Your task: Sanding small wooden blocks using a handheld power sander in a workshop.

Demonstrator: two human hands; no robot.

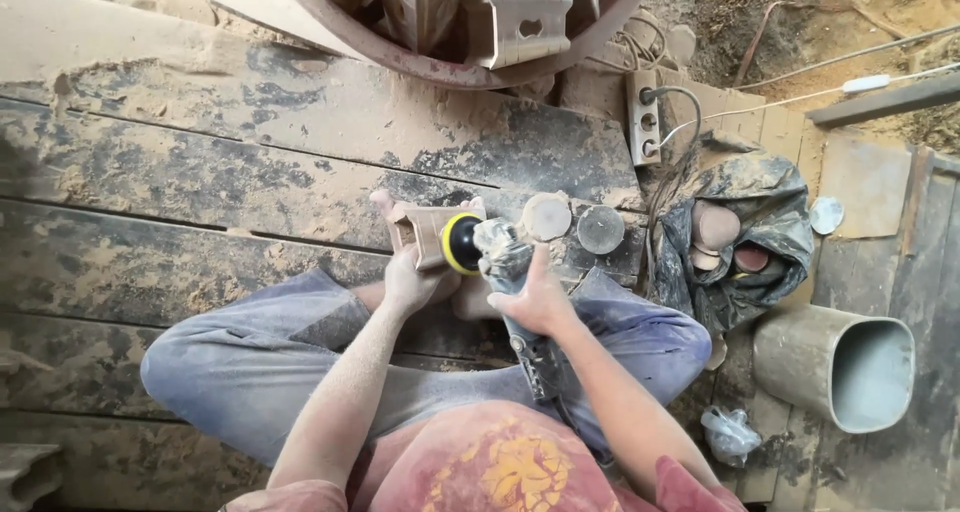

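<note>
We hold a small wooden block [422, 230] in our left hand [412, 277], fingers wrapped up around its near end, so the hand is clamped on it just above our knees. The block sits out in front of our lap, over the dusty plank floor [200, 182]. Against its right side presses the yellow-rimmed pad [461, 242] of a sander [510, 272]. Our right hand [535, 297] is closed over the top of the sander's body, with one finger stretched forward along it; the tool's dark handle runs back toward us between our legs.

Just beyond the sander lie two round sanding discs [573, 222] side by side on the planks, one tan and one grey. Further right a crumpled dark bag [760, 212] lies open with more round discs inside. Near it, to the lower right, a short grey pipe [835, 367] lies on its side with its open mouth facing right, and a small clear plastic bag [728, 434] rests by it.

Ahead of us a power strip [643, 117] lies on the floor with a cord plugged in. At the top, a big reddish tub [470, 32] holds more wooden pieces like ours.
</note>
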